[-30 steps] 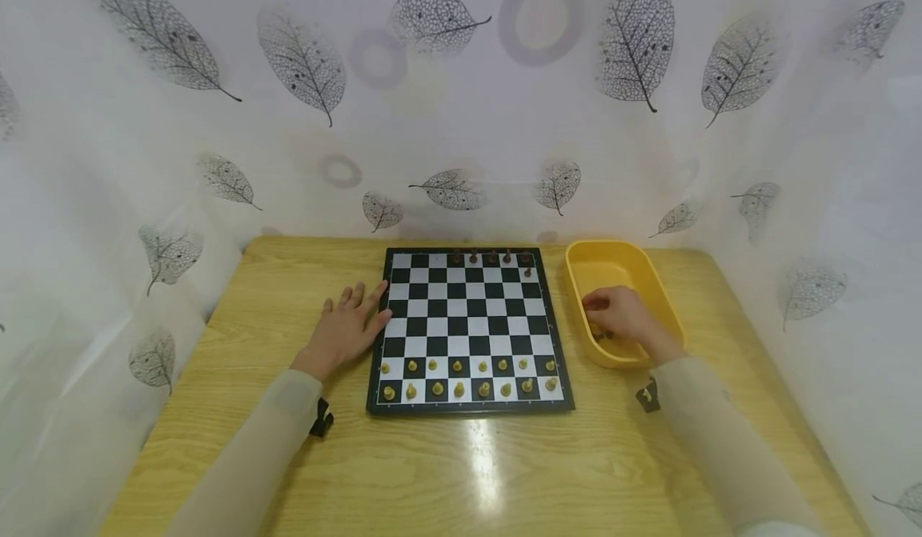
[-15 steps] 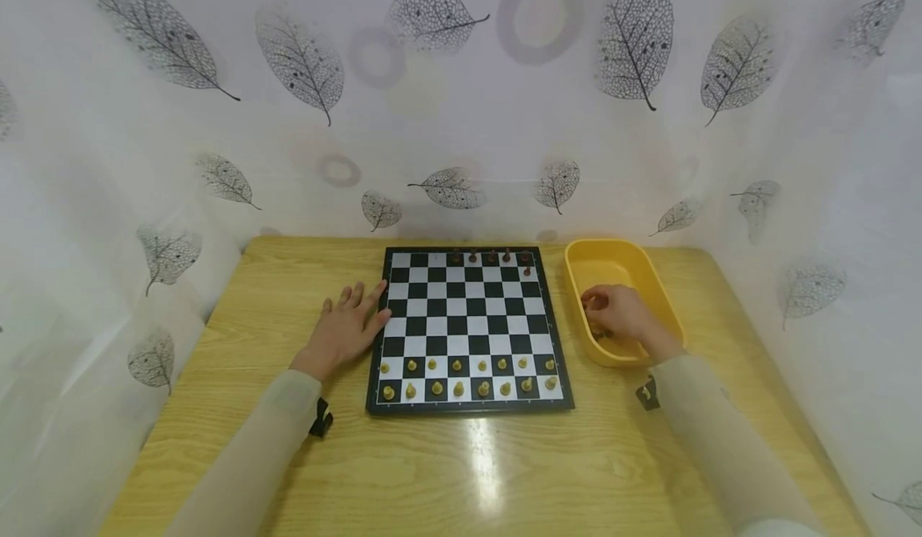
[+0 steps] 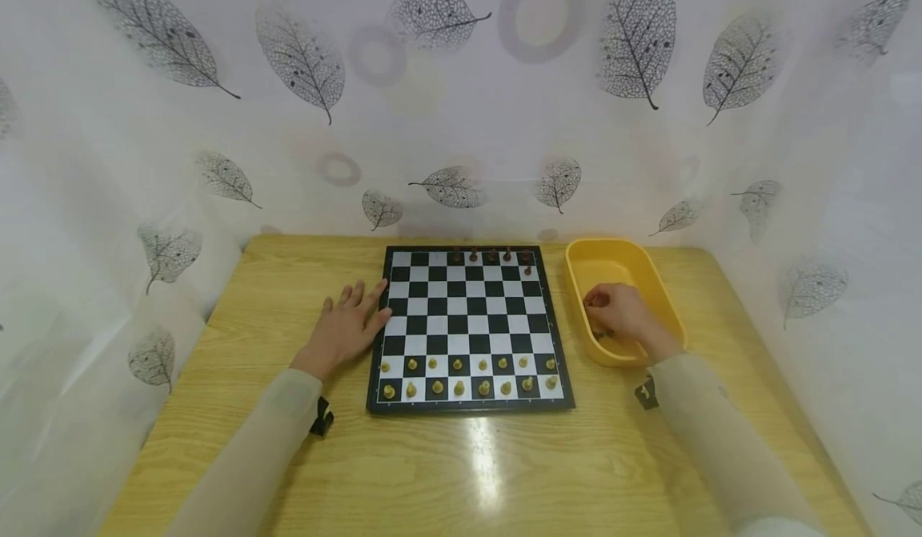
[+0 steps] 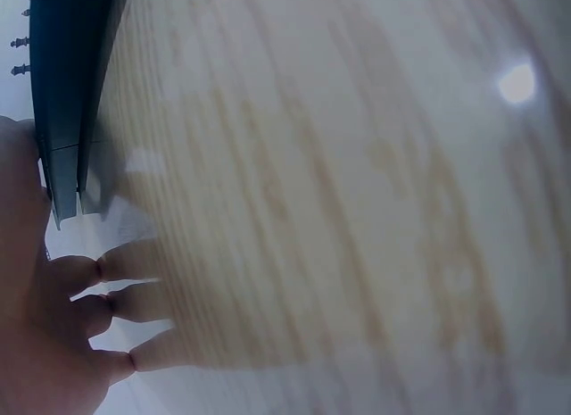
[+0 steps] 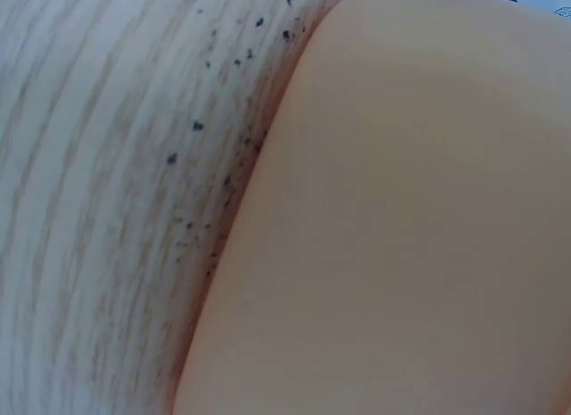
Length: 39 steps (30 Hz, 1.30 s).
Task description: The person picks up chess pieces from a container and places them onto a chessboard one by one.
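Note:
A black-and-white chessboard [image 3: 468, 325] lies on the wooden table. My left hand [image 3: 340, 335] rests beside it with spread fingers, index finger and thumb touching its left edge. In the left wrist view, the hand [image 4: 36, 326] lies next to the board's dark side [image 4: 67, 94]. My right hand [image 3: 618, 311] reaches into the yellow tray [image 3: 666, 301], fingers bent down close to its left wall. A few dark chess pieces [image 3: 603, 332] lie under that hand. I cannot tell whether its fingertips pinch a piece. The right wrist view shows mostly the tray's outer wall [image 5: 384, 210].
Yellow chess pieces [image 3: 458, 389] fill the two near rows of the board. Several dark red pieces [image 3: 493, 255] stand in the far row, and one red pawn [image 3: 528, 270] stands before them at the right. A leaf-patterned curtain [image 3: 461, 105] hangs behind and beside the table [image 3: 403, 473].
My right hand's fingers have shifted slightly inside the tray. The left hand, the board and the pieces on it have stayed in place.

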Each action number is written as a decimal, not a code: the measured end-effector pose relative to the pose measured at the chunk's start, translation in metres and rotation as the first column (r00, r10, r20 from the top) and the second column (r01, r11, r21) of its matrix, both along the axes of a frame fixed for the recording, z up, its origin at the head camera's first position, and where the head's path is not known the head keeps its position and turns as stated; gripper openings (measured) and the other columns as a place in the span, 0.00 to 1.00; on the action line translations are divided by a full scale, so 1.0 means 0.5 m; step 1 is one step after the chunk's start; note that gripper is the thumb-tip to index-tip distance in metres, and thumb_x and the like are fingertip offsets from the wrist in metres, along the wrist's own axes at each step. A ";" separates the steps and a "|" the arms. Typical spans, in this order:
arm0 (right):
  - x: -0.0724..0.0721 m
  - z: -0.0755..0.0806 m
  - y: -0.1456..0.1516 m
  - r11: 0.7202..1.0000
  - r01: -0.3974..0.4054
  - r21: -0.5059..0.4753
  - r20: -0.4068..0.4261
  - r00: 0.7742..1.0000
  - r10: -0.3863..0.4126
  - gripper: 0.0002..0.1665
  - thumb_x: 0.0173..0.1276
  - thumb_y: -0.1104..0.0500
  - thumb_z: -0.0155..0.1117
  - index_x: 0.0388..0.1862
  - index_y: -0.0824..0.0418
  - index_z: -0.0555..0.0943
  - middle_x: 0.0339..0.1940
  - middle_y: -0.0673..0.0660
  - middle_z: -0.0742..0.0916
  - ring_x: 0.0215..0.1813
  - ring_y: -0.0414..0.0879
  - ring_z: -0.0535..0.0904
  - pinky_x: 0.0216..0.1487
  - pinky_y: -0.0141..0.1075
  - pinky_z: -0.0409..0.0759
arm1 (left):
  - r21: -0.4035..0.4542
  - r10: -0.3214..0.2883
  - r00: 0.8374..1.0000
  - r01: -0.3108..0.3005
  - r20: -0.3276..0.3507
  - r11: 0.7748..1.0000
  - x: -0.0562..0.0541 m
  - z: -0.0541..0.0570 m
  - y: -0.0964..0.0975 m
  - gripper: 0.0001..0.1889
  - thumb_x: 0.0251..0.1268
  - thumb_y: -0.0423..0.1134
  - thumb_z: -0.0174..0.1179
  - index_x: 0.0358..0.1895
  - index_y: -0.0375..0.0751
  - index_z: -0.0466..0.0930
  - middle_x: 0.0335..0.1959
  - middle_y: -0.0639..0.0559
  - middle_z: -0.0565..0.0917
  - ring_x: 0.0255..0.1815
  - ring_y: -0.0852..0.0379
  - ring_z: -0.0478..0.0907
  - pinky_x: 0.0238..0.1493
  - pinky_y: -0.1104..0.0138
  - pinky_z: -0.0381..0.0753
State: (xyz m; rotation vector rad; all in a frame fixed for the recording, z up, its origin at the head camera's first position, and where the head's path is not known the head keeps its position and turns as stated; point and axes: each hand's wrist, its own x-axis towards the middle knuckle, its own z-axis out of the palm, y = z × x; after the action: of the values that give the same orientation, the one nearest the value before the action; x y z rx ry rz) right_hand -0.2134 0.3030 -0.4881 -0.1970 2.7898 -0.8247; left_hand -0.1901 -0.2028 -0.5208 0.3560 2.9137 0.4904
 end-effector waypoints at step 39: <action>0.003 0.005 0.003 0.997 0.055 0.048 -0.018 0.998 -0.054 0.14 0.67 0.61 0.68 0.45 0.70 0.83 0.39 0.65 0.90 0.37 0.51 0.84 0.39 0.37 0.84 | -0.007 -0.012 1.000 0.012 -0.017 1.000 0.002 0.002 -0.002 0.37 0.85 0.66 0.33 0.88 0.54 0.45 0.85 0.29 0.50 0.85 0.26 0.46 0.80 0.27 0.43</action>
State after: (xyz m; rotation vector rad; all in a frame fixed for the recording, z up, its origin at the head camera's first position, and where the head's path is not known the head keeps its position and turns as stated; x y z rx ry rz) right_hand -0.2120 0.3043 -0.4857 -0.1201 2.8391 -0.7699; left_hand -0.1892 -0.2039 -0.5199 0.3787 2.9276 0.4779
